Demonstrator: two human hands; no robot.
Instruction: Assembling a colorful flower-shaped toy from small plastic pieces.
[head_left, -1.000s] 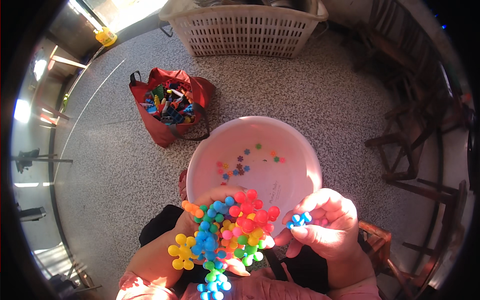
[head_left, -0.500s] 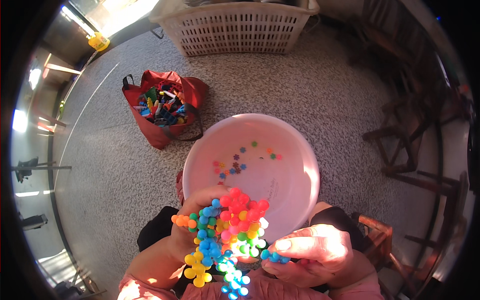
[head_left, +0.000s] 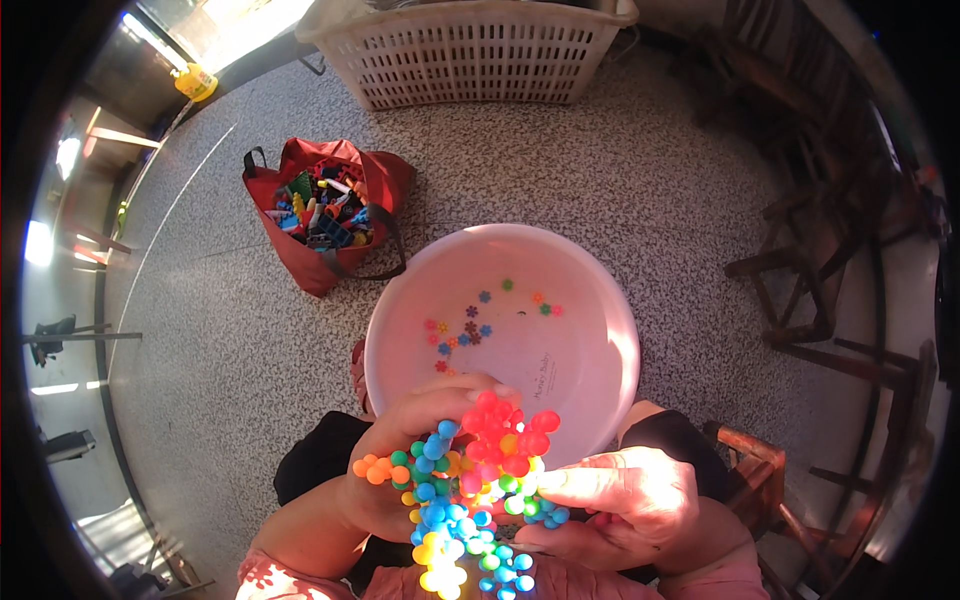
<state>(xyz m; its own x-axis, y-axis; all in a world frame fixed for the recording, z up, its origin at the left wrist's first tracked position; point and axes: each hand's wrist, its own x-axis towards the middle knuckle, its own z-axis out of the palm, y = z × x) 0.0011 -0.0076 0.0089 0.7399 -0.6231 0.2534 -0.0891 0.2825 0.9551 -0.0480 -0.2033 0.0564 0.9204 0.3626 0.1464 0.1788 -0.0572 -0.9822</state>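
The left hand is curled around a many-coloured cluster of ball-ended pieces, gripping it from the left and far sides, above the person's lap and just in front of the near rim of a pink tub. Red balls gather at the far right of the cluster, an orange piece sticks out at the left, blue and green ones fill the middle, and a yellow piece, bright with sunlight, hangs at the near end. The right hand pinches a small blue piece at its fingertips, right against the green balls on the cluster's right side; whether the two are joined cannot be told. Inside the tub, small flower-shaped pieces in several colours lie scattered, mostly toward the left and far part of its base. The tub stands on a speckled floor. Just beyond its left side sits a red bag with dark handles, its mouth wide and filled with mixed toys. Farther off stands a white slatted basket, and dark wooden chairs line the right side.
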